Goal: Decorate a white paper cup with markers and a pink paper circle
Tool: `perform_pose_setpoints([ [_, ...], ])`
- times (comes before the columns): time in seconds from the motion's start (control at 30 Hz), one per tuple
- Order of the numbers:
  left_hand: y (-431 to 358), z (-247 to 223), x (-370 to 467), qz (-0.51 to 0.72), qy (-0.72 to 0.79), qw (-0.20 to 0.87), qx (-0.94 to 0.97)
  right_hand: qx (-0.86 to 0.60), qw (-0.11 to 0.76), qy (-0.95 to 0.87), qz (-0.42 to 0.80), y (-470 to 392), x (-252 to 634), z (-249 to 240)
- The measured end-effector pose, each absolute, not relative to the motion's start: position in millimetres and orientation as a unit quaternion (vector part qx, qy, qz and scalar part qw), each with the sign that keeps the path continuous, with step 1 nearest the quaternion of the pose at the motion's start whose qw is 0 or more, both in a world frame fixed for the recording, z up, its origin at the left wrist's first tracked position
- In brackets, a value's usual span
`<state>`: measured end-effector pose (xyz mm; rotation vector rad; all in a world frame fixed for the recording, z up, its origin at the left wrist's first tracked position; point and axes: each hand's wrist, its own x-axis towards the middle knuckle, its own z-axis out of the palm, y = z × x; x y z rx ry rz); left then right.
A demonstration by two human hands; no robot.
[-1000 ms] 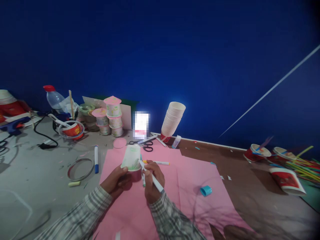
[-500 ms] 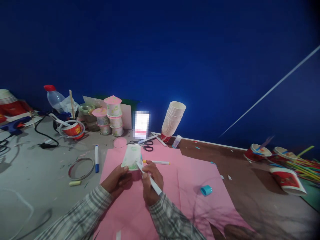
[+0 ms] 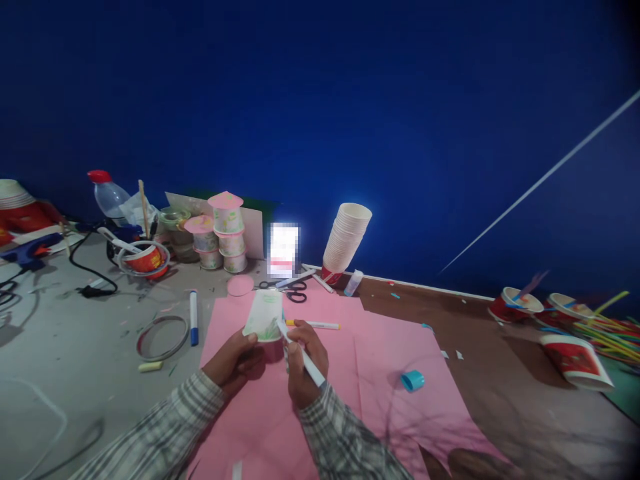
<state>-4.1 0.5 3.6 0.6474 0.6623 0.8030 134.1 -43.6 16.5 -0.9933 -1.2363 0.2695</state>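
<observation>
A white paper cup [image 3: 265,312] with green marks drawn on its side is gripped at its lower end by my left hand [image 3: 234,360]. My right hand [image 3: 306,365] is closed round a white marker [image 3: 311,368], its tip touching the cup's side near the lower right edge. Both hands are over pink paper [image 3: 345,400]. Just beyond my right hand lies a white marker with a yellow end [image 3: 316,325]. Black-handled scissors [image 3: 297,293] lie past the cup, and a blue-green cap [image 3: 413,381] rests on the paper to the right.
At the back stand decorated cup towers [image 3: 233,243] with pink tops and a leaning cup stack [image 3: 347,237]. To the left are a tape roll [image 3: 186,339], a blue-capped marker [image 3: 194,319] and a glue gun [image 3: 33,249]. A red cup [image 3: 575,360] lies at the right.
The marker in my right hand has shifted slightly, its tip still at the cup's lower right side. My left hand and the cup are nearly unmoved.
</observation>
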Motion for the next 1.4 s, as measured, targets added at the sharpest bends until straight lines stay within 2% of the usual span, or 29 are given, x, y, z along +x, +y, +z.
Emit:
perform_pose_setpoints([
  [0.6, 1, 2, -5, 0.378, 0.313, 0.819, 0.297, -0.452, 0.672, -0.567, 0.151, -49, 134, 16],
  [0.77, 0, 4, -4, 0.378, 0.306, 0.823, 0.295, -0.473, 0.711, -0.500, 0.145, -43, 134, 16],
  [1.03, -1, 3, -5, 0.365, 0.287, 0.836, 0.293, -0.500, 0.731, -0.406, 0.226, -32, 135, 10],
  [1.4, 0, 1, -7, 0.298, 0.235, 0.883, 0.276, -0.491, 0.715, -0.420, 0.266, -28, 140, 5],
])
